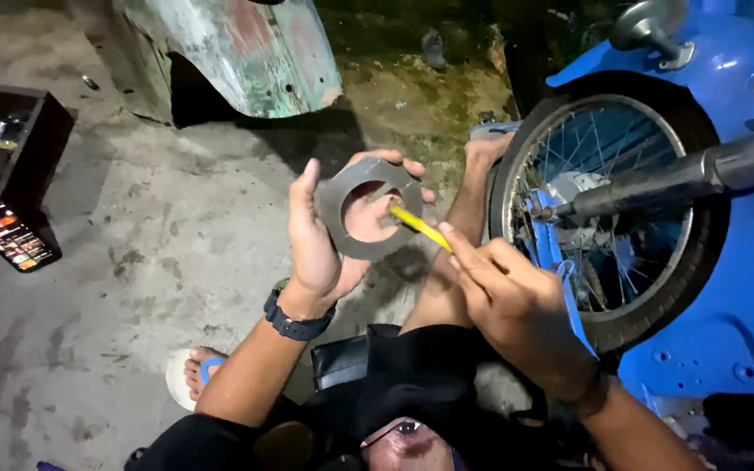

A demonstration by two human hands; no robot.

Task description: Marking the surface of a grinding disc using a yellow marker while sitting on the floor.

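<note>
Above the concrete floor point(133, 262), your left hand point(316, 249) clasped the grey ring plate point(368, 209) upright while your right hand point(517, 305) pinched a yellow tool point(421, 228), tip angled up-left into the ring's opening.

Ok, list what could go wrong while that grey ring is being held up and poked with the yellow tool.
1. The left hand pinches the grey ring by its rim only; it could slip and drop onto the concrete floor.
2. The yellow tool in the right hand points toward the left palm; a slip might jab it.
3. The spoked wheel sits close beside the right hand, so knuckles may knock it.
</note>
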